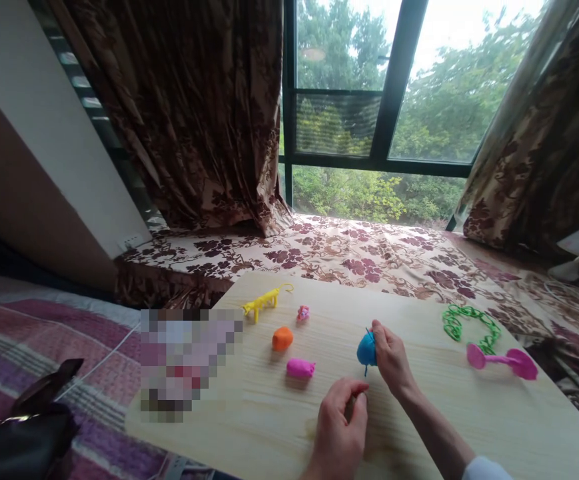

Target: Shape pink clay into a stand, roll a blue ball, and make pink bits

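Note:
A rounded lump of blue modelling clay (366, 350) is held just above the wooden tabletop by my right hand (392, 353), its fingers closed on the lump's right side. One thin dark strand sticks out at the top of the clay and another hangs from its underside. Close below that lower strand is my left hand (342, 423), with index finger and thumb curled toward each other. Anything between those fingertips is too small to make out. To the left lie a pink clay roll (300, 368) and an orange clay lump (282, 339).
A yellow four-legged clay animal (262, 303) and a small pink figure (303, 313) stand farther back on the wooden table (249, 407). At right are a green clay chain (469, 320) and a pink dumbbell-shaped piece (504, 360). A blurred patch (189, 367) covers the table's left side.

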{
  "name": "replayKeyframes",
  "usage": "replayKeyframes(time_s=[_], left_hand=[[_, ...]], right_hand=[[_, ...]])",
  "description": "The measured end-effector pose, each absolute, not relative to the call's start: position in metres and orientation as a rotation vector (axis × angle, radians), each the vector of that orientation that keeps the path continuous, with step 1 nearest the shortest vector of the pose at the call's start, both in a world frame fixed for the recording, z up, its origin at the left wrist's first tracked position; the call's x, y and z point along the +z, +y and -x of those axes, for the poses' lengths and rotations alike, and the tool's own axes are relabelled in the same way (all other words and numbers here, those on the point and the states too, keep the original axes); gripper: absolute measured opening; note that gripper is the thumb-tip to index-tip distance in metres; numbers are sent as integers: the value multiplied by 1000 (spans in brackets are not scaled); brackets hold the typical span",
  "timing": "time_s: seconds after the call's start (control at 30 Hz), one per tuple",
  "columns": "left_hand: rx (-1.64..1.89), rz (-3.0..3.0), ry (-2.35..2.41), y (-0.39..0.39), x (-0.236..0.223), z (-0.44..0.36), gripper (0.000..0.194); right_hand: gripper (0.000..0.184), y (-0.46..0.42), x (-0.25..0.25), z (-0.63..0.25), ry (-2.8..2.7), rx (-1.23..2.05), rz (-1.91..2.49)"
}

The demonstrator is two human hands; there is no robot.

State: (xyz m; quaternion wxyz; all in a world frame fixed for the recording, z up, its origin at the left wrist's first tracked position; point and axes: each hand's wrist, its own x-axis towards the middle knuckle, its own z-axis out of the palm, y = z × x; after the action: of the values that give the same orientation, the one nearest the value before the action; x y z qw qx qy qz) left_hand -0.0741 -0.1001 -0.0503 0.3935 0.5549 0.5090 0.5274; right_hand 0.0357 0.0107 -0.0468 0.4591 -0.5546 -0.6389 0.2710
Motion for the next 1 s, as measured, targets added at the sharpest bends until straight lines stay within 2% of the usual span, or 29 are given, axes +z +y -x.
replayKeyframes(time_s=[0.13,0.3,0.37,0.43,0.57,0.7,0.83,0.9,1.0], left_hand=[[1395,-1338,1337,-99,-54,75,25],[1374,-1394,1362,-99,-53,74,20],[1366,-1398,1363,-99,-51,74,19],[1367,-1401,1365,-98,-49,74,19],[1350,-1431,1364,-97,-49,74,19],[1375,-1312,1388,-95,-56,76,21],[1469,-1154,1445,-95,-61,80,26],[1480,-1152,1451,-96,-60,81,27],[1493,-1148,1446,-97,-58,81,27]], right_hand=[[37,9,-45,-37,-1712,569,1360],[23,-5,-34,-53,-1990,304,1285],[27,-12,-28,-60,-2152,221,1217],[29,-19,-24,-64,-2261,248,1165],[13,-28,-29,-60,-2247,282,1220],[16,-21,-43,-56,-2194,276,1263],[9,-13,-49,-55,-2234,379,1111],[12,-12,-48,-53,-2179,470,1082],[28,-11,-48,-46,-1955,684,1144]])
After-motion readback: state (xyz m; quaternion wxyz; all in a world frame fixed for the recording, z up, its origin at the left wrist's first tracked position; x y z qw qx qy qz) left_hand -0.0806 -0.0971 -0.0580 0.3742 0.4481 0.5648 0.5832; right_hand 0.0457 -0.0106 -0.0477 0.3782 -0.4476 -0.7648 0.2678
